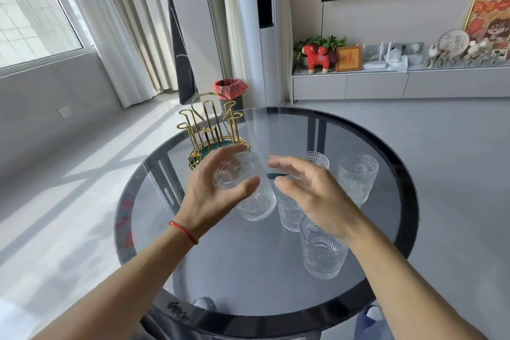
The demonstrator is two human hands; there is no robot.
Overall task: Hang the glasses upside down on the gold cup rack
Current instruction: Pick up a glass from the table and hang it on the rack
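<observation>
Head view: left hand (218, 190) fingers (229, 152) grip a glass (237, 174).

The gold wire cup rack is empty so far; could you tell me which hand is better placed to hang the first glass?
Left. The left hand already grips a clear ribbed glass beside the gold wire cup rack; the right hand is open and farther away.

The table (303, 130) was round, with a smoky glass top and a black rim. A gold wire cup rack (212, 132) stood at its far left edge (on a green base). Ribbed clear glasses (357, 176) stood upright near the middle and right.
</observation>
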